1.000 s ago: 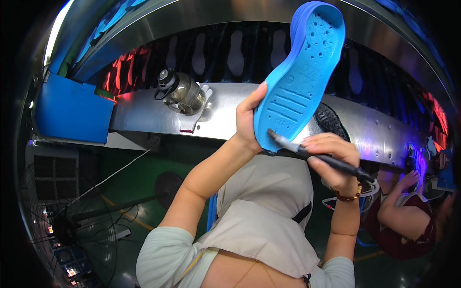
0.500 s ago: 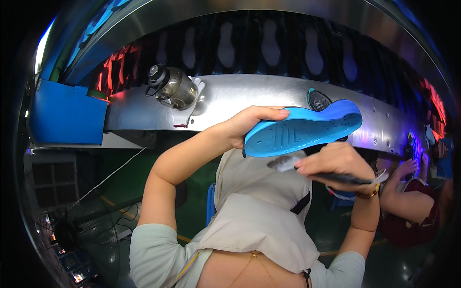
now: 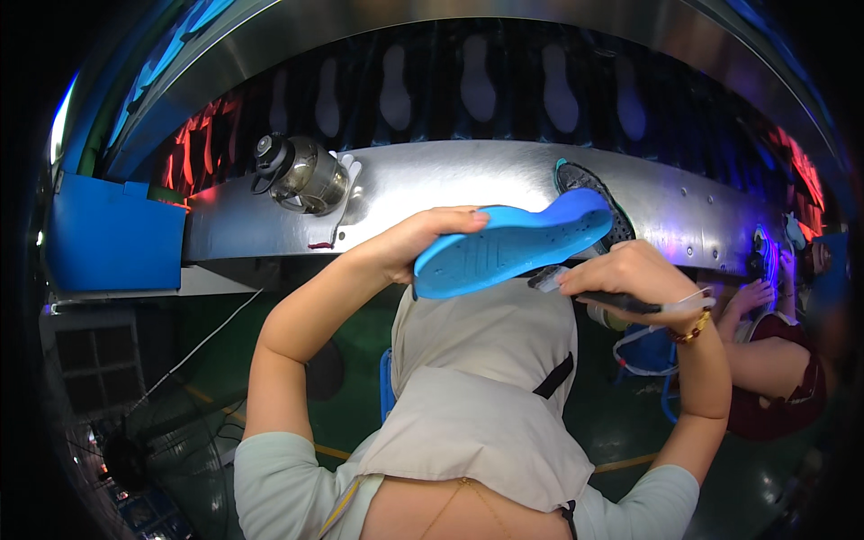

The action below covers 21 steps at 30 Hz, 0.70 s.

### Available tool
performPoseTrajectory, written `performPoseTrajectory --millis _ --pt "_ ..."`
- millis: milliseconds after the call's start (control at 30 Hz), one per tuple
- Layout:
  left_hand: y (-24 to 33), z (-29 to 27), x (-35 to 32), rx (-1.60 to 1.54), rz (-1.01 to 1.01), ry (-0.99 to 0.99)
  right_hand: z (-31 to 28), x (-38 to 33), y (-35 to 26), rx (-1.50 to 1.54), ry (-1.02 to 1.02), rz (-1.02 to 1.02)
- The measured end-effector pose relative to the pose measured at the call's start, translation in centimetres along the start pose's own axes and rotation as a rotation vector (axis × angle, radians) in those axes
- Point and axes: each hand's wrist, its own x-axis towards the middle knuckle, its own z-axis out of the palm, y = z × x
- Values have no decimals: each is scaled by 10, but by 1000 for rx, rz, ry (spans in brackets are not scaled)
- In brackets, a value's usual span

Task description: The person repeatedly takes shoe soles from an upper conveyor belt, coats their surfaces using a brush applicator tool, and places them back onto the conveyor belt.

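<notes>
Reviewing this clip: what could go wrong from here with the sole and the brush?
The left hand holds the blue shoe sole only near one end, so the free end might tip or swing.

The brush in the right hand has its bristles close to the sole's lower edge, so they could smear the outside.

The sole's free end overlaps the black shoe part in this view; it might bump it, though depth is unclear.

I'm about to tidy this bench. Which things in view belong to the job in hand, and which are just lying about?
In use:
- blue sole, in the left hand
- brush, in the right hand

Probably just lying about:
- bottle
- white glove beside it

Role unclear: dark perforated piece.
</notes>
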Motion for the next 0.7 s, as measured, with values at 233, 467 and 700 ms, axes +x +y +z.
performPoseTrajectory --millis 233,467,700 --pt "6 5 -5 98 59 92 10 -7 36 212 216 16" --pt "-26 4 17 -546 157 13 25 23 0 677 413 152" --pt "-25 3 30 -539 235 -34 34 18 84 720 1293 405"
